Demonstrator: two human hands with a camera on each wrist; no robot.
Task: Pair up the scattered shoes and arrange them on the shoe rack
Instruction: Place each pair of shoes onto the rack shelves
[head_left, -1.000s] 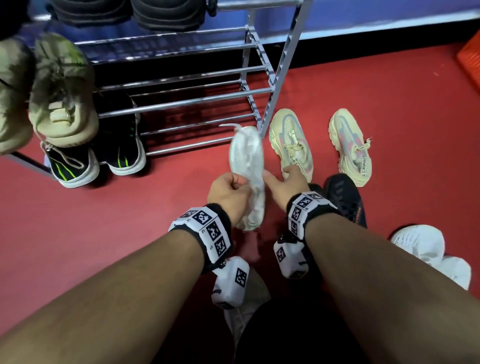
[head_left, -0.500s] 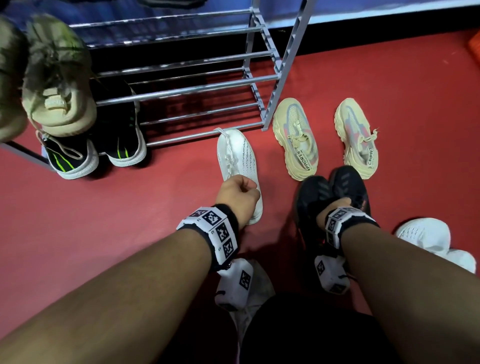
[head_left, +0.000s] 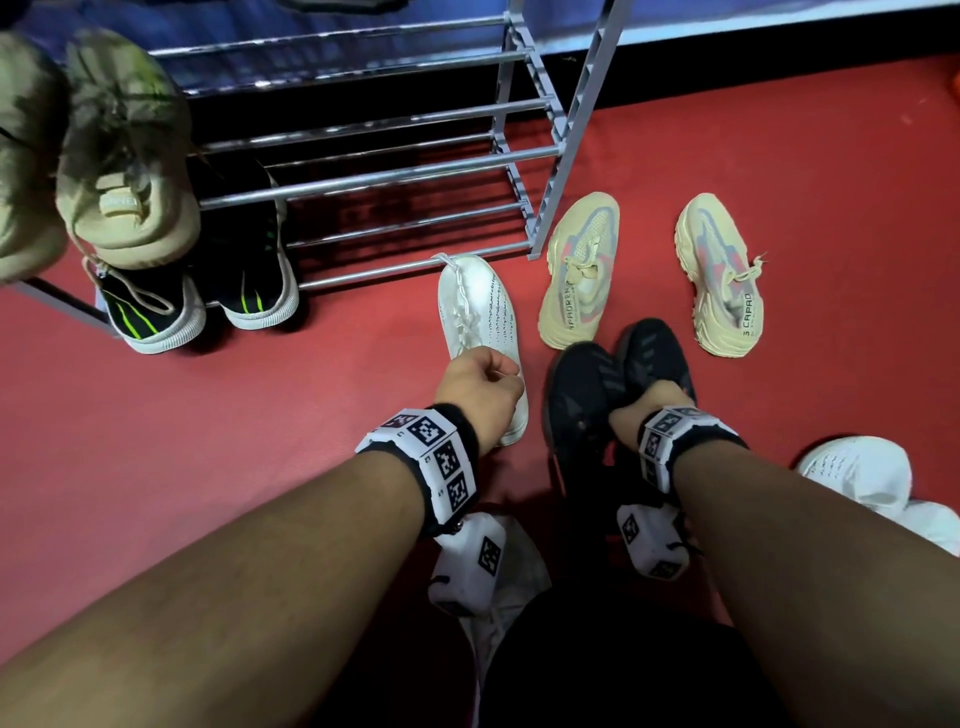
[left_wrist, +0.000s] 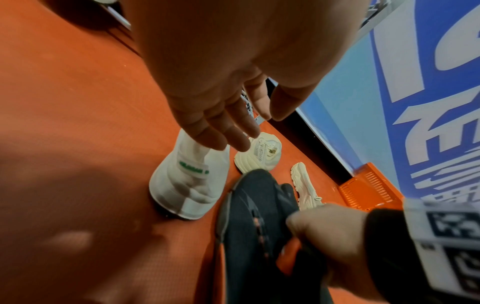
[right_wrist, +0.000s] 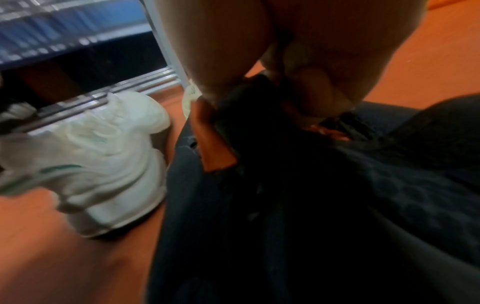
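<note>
A white shoe (head_left: 483, 306) stands on the red floor in front of the rack (head_left: 535, 156), toe toward it. My left hand (head_left: 483, 382) hovers over its heel; in the left wrist view the hand (left_wrist: 249, 131) hangs relaxed just above the white shoe (left_wrist: 189, 179), holding nothing. To the right, two black shoes (head_left: 576, 405) (head_left: 657, 353) lie side by side. My right hand (head_left: 644, 410) reaches between them, and in the right wrist view the hand (right_wrist: 306, 98) curls its fingers into their collars.
Two cream shoes (head_left: 579, 270) (head_left: 722, 275) lie right of the rack's leg. Another white shoe (head_left: 862, 473) sits by my right forearm. Beige shoes (head_left: 124, 156) and black-green shoes (head_left: 249, 291) fill the rack's left side. An orange crate (left_wrist: 369, 189) stands by the wall.
A second ago both hands held the white shoe up. It now stands on the floor, my left hand has loosened above it, and my right hand has moved to the black shoes.
</note>
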